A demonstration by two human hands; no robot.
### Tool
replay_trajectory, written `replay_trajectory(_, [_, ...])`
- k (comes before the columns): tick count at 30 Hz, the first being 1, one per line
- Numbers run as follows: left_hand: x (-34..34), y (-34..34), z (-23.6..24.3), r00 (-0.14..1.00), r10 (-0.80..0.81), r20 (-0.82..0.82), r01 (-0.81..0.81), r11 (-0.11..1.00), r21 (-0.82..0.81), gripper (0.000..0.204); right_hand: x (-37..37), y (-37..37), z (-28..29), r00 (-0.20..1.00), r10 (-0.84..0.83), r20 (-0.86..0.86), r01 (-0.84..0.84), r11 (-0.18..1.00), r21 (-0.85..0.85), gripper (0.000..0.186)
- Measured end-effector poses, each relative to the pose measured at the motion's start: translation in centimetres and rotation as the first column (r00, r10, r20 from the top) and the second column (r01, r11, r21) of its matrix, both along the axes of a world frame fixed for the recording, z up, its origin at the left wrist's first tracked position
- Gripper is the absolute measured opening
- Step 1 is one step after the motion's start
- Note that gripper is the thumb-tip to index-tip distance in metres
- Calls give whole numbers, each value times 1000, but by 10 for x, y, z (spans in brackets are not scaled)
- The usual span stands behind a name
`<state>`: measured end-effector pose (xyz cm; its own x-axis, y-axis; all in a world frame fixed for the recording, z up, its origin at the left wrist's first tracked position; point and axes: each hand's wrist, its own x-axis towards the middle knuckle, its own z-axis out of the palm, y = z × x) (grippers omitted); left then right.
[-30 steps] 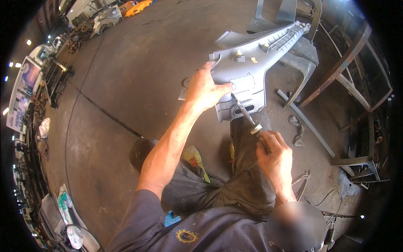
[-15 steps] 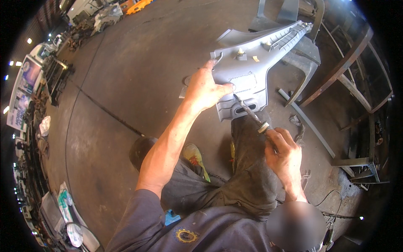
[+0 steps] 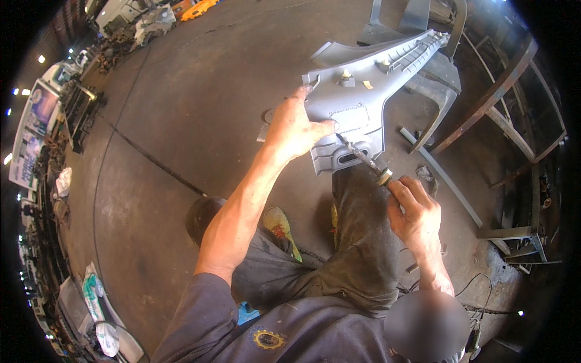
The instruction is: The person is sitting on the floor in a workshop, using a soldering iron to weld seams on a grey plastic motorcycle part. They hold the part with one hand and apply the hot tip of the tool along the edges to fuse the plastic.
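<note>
A grey plastic trim panel [image 3: 339, 100] lies tilted from above my right knee out to a chair. My left hand [image 3: 296, 124] grips its left edge, with the thumb pressed on the face near the lower left corner of a rectangular patch [image 3: 351, 119]. A rough, dotted seam outlines that patch. In my right hand [image 3: 416, 212] is a soldering iron [image 3: 369, 162], its handle mostly hidden by my fingers. The iron's dark tip points at the panel just below my left thumb, close to the slotted end; whether it touches the surface I cannot tell.
A grey plastic chair [image 3: 439, 81] supports the panel's far end. To the right stand rusty metal frames [image 3: 490, 103], with a grey bar [image 3: 445, 178] on the floor. Cables [image 3: 484, 284] lie by my right forearm. Vehicle parts and bags line the left side.
My right hand and the soldering iron have shifted slightly right and down, drawing the tip a little along the panel. My left hand and the panel have barely moved.
</note>
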<state>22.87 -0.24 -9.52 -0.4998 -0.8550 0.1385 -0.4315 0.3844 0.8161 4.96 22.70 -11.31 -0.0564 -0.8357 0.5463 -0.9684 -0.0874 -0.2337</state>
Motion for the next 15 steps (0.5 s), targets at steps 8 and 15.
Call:
replay_trajectory(8, [1, -1, -1, 1000, -16, -25, 16, 1000, 26, 83, -5, 2, 8, 999, 49, -10, -49, 998, -33, 32])
replay_trajectory(15, [-1, -2, -3, 1000, -7, -6, 6, 999, -33, 81, -5, -3, 5, 999, 28, -20, -29, 999, -31, 30])
